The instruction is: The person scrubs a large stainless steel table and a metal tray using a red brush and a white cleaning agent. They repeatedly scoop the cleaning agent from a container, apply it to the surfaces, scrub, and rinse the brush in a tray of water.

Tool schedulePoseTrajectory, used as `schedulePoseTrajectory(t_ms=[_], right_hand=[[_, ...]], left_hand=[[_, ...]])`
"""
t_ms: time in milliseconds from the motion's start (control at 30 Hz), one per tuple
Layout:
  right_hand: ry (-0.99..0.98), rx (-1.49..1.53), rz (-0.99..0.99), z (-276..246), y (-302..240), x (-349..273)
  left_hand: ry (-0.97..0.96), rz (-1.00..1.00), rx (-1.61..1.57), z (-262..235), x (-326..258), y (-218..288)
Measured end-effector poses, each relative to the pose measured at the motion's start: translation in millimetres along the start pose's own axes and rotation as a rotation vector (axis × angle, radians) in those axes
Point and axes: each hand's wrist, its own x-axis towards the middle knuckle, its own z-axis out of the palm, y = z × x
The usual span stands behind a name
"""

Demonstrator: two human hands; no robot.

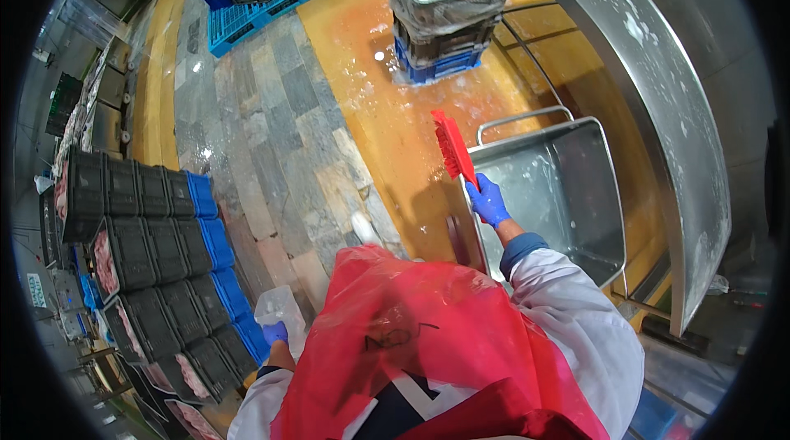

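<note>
The right hand (490, 201), gloved in blue, closes around a red brush (453, 146) at the far-left corner of a metal tub (607, 193). The left hand (275, 333) holds a translucent plastic container (280, 306) near stacked dark crates (158, 308).
</note>
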Motion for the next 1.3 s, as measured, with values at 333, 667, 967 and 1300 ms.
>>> schedulePoseTrajectory(t_ms=[333,667,967,1300], right_hand=[[0.094,-0.084,0.379,66,-21,153],[0.557,0.034,0.61,83,23,196],[0.777,0.531,0.916,84,25,388],[1.035,0.565,0.939,59,-43,521]], left_hand=[[0.111,0.475,-0.218,-194,322,386],[0.214,1.492,-0.309,-422,292,998],[0.086,1.589,-0.071,-414,174,1298],[-0.244,1.439,0.295,-283,227,1487]])
